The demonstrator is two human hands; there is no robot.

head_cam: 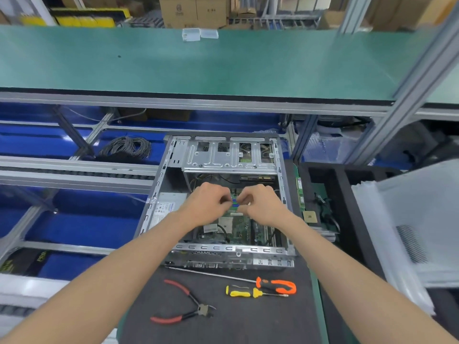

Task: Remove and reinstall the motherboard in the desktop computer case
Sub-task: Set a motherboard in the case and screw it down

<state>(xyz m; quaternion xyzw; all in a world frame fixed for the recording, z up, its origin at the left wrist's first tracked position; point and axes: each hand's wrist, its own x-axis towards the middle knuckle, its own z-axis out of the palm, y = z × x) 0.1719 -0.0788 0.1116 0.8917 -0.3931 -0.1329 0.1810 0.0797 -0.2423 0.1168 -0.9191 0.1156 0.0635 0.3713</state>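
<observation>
The computer case (218,194) lies open on its side at the centre of the frame, resting on a dark mat (223,319) that runs down to the lower edge. The motherboard (238,227) sits inside the case, in its lower middle part, green and partly hidden by both hands. The left hand (206,204) and the right hand (263,204) are side by side above the board, fingers curled inward toward each other over a blue part (234,204) between them — whether either hand actually pinches anything cannot be told, since the fingertips are hidden. A silver drive cage (228,155) fills the upper part of the case, and a grey power supply (166,207) with a label lies at its left side. On the mat just below the case lie three tools: red-handled pliers (183,306) at lower centre-left, a long screwdriver with an orange handle (275,285), and a short yellow screwdriver (248,292) just beneath it. To the right of the case, a black foam tray (342,184) holds loose green boards (300,194). A coil of grey cable (126,147) lies in the middle left of the frame — well apart from the case. A green shelf (198,60) spans the upper part of the frame.
</observation>
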